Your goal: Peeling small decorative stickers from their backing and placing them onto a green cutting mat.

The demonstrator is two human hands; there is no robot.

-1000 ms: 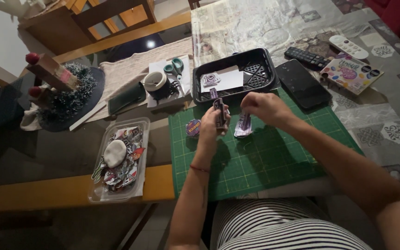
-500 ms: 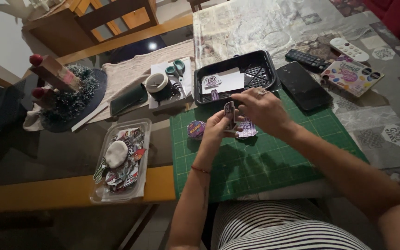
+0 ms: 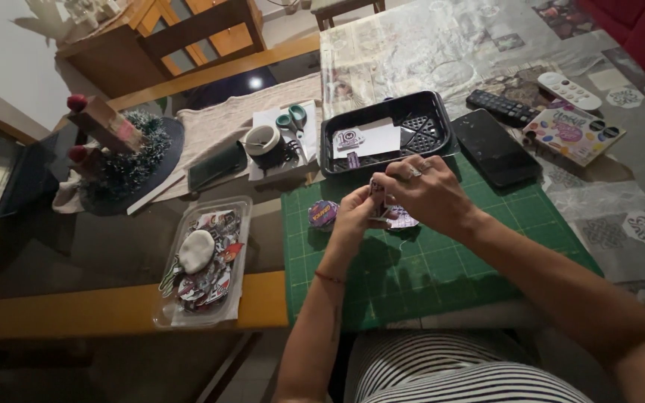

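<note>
Both hands, left hand [image 3: 354,216] and right hand [image 3: 421,192], pinch one small sticker [image 3: 377,189] shut-fingered between them, black tray [image 3: 437,119] at twelve o'clock.

On the table: 1 green cutting mat [image 3: 442,261], 1 black tray [image 3: 433,112], 2 remotes, 1 black [image 3: 502,107] & 1 white [image 3: 569,89], 1 pr scissors [image 3: 293,123], 1 tape roll [image 3: 261,139], 1 dark tablet [image 3: 494,147], 1 clear sticker container [image 3: 203,261], 2 hands at work.

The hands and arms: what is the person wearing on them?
Both arms are bare, with no sleeves showing. The left hand has a thin red string bracelet around its wrist. The right hand wears a silvery ring on one finger. No gloves or watch show.
</note>
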